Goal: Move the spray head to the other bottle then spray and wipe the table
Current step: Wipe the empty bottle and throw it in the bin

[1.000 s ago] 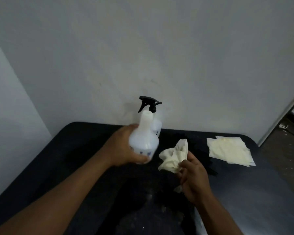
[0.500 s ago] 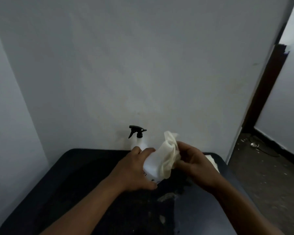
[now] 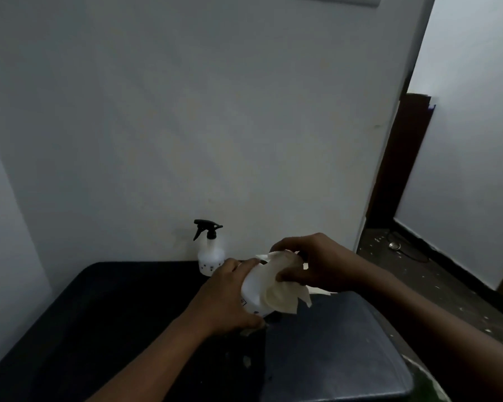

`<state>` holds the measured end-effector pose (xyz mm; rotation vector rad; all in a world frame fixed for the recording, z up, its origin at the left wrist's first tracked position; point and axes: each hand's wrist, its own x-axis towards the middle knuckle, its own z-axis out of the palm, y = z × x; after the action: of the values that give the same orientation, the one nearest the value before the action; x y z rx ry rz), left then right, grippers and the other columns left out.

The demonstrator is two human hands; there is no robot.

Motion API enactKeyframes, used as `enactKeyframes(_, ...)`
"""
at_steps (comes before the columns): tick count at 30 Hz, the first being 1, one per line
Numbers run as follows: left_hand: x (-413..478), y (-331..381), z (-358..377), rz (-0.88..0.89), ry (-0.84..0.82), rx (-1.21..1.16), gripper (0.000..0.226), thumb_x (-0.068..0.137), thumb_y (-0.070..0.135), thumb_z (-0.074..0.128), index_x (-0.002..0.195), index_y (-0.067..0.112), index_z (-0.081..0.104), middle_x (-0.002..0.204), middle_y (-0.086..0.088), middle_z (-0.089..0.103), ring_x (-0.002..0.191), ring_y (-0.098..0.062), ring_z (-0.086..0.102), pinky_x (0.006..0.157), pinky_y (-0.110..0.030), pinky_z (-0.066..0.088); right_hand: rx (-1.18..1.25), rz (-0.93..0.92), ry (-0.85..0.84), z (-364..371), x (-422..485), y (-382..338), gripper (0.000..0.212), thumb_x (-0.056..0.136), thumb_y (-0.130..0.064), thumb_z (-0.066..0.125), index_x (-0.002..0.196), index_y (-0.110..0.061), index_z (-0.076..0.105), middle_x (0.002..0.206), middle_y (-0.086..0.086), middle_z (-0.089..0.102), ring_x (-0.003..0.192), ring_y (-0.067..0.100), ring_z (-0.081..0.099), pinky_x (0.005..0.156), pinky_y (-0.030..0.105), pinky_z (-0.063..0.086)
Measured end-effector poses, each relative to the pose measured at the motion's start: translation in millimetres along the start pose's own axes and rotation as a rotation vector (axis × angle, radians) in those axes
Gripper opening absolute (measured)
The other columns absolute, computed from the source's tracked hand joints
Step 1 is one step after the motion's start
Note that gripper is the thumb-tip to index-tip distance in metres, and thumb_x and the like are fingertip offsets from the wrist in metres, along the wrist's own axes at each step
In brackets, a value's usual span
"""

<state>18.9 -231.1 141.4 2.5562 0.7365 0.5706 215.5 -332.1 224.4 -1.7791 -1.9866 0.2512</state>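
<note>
While the left hand (image 3: pixel 230 297) wraps its fingers around the side of a white plastic bottle (image 3: pixel 251 297), the right hand (image 3: pixel 317 265) is closed over the bottle's top with a crumpled cream-coloured cloth (image 3: pixel 282 294) bunched in its grip. The cloth drapes down the right flank of that bottle and hides its neck, so whether the neck is capped or open cannot be told. The bottle is held tilted, just above the dark, glossy surface (image 3: pixel 128 314), near the surface's far edge.

Behind the held bottle and to its left, a second white plastic bottle with small dark printed marks (image 3: pixel 211 261) stands upright on the surface against the pale wall (image 3: pixel 186 126). It carries the black trigger spray head (image 3: pixel 206 229), whose nozzle points left. This standing bottle is apart from both hands.

Just right of the held bottle, under the right wrist, a thin edge of flat pale sheets (image 3: pixel 321 291) shows on the surface. A few small pale scraps (image 3: pixel 246 361) lie on the surface nearer the person than the held bottle.
</note>
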Motion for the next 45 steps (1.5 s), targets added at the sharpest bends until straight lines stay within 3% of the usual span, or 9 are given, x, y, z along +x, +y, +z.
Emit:
enactKeyframes(5,20,13,-4,0.02,0.076,-0.105,0.109,0.057,0.059,0.085,0.147,0.027,0.032,0.14,0.007,0.044,0.126,-0.01,0.045,0.098,-0.024,0.041,-0.096,0.039,0.072,-18,0,20,0.046,0.079,-0.037,0.077,0.122,-0.025,0.064,0.112,-0.003,0.07,0.086,0.009,0.061,0.078,0.024,0.049)
enactKeyframes(10,41,24,-8,0.022,0.178,-0.139,0.098,0.061,0.06,0.082,0.143,0.023,0.042,0.143,0.001,0.049,0.125,-0.011,0.047,0.099,-0.028,0.041,-0.17,0.144,0.151,-38,-19,46,0.049,0.08,-0.037,0.075,0.125,-0.022,0.062,0.117,0.003,0.069,0.096,0.017,0.065,0.081,0.027,0.049)
enactKeyframes(14,52,33,3,0.027,0.144,-0.126,0.094,0.059,0.071,0.07,0.137,0.022,0.048,0.138,-0.001,0.053,0.124,-0.015,0.05,0.102,-0.039,0.047,-0.164,0.29,0.168,-57,-49,78,0.048,0.081,-0.036,0.074,0.125,-0.021,0.061,0.111,0.005,0.071,0.071,0.006,0.064,0.074,0.027,0.055)
enactKeyframes(20,80,50,28,0.079,0.112,-0.124,0.07,0.07,0.049,0.078,0.129,0.018,0.057,0.133,-0.006,0.058,0.122,-0.021,0.054,0.096,-0.041,0.051,-0.235,0.535,0.157,-74,-106,147,0.048,0.082,-0.031,0.074,0.126,-0.018,0.06,0.118,0.006,0.067,0.065,0.001,0.051,0.067,0.025,0.045)
enactKeyframes(27,127,72,55,0.151,0.107,-0.128,0.056,0.077,0.04,0.077,0.126,0.019,0.059,0.134,-0.006,0.057,0.118,-0.022,0.055,0.086,-0.031,0.046,-0.242,0.854,-0.025,-50,-164,245,0.053,0.084,-0.027,0.072,0.132,-0.019,0.053,0.125,0.009,0.062,0.103,0.023,0.064,0.083,0.035,0.055)
enactKeyframes(31,147,81,62,0.148,0.098,-0.118,0.064,0.07,0.052,0.07,0.125,0.02,0.059,0.133,-0.01,0.058,0.114,-0.03,0.06,0.079,-0.031,0.047,-0.18,0.985,-0.099,-22,-184,287,0.055,0.084,-0.024,0.071,0.135,-0.018,0.051,0.126,0.011,0.06,0.1,0.024,0.065,0.08,0.033,0.057)
enactKeyframes(36,156,75,69,0.134,0.084,-0.128,0.063,0.067,0.056,0.063,0.12,0.022,0.062,0.13,-0.008,0.06,0.108,-0.029,0.061,0.074,-0.027,0.045,-0.136,1.094,-0.124,2,-193,322,0.058,0.084,-0.021,0.071,0.137,-0.016,0.049,0.127,0.013,0.059,0.1,0.024,0.065,0.079,0.032,0.059)
enactKeyframes(42,157,54,79,0.084,0.097,-0.125,0.043,0.078,0.042,0.071,0.115,0.022,0.064,0.116,0.004,0.057,0.109,-0.032,0.063,0.069,-0.021,0.043,-0.137,1.135,-0.111,19,-191,343,0.057,0.084,-0.019,0.072,0.136,-0.015,0.05,0.128,0.013,0.059,0.104,0.025,0.064,0.083,0.033,0.057)
enactKeyframes(45,158,44,87,0.065,0.085,-0.118,0.04,0.079,0.038,0.072,0.116,0.023,0.064,0.117,0.002,0.058,0.109,-0.033,0.063,0.071,-0.027,0.044,-0.146,1.139,-0.128,27,-189,348,0.057,0.083,-0.02,0.072,0.136,-0.015,0.051,0.127,0.013,0.059,0.103,0.025,0.063,0.079,0.03,0.056)
